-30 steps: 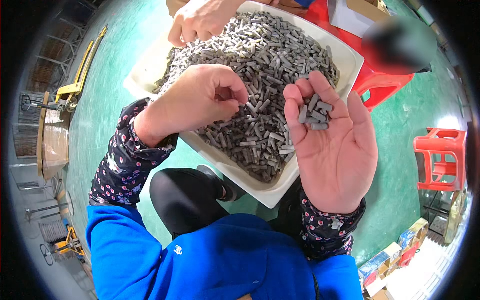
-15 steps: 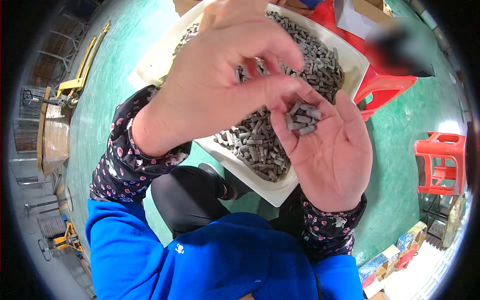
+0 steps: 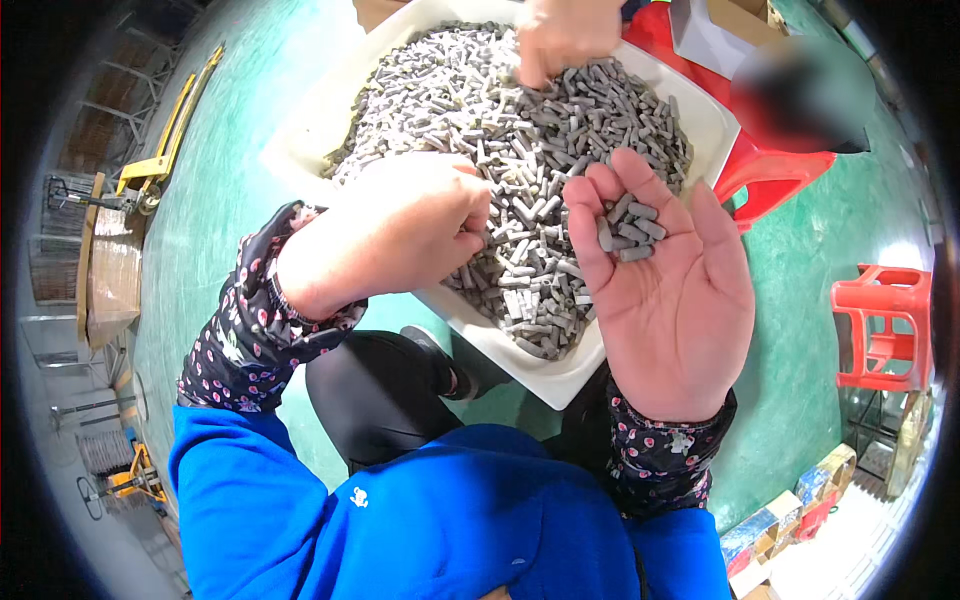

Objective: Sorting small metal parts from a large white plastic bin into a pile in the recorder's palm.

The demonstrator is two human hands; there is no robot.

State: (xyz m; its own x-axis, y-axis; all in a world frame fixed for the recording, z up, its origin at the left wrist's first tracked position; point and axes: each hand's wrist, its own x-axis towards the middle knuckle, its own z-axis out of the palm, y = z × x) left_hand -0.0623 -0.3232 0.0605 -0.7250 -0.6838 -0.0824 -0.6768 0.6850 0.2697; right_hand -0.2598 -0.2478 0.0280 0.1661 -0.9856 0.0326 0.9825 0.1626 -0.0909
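A white tub [image 3: 505, 372] holds a heap of short grey rod-shaped pieces [image 3: 500, 130]. Over its near left part is my left hand [image 3: 395, 225], fingers curled in against the heap; whatever lies inside the fingertips is hidden. Palm up above the tub's right corner, my right hand [image 3: 675, 310] cradles several of the same grey pieces [image 3: 630, 227] on its fingers, which are stretched out and slightly cupped. Another person's hand [image 3: 565, 35] reaches into the heap from the far side.
Red plastic furniture [image 3: 770, 185] stands beside the tub at the far right, with an open carton [image 3: 715, 40] on it. A red stool [image 3: 880, 325] is farther right. Cardboard boxes [image 3: 770, 530] lie at lower right. A yellow pallet jack [image 3: 150, 170] stands far left on the green floor.
My left hand has moved away from my right palm, down and left to the heap, and its fingers have curled in. The other person's hand now shows in the tub.
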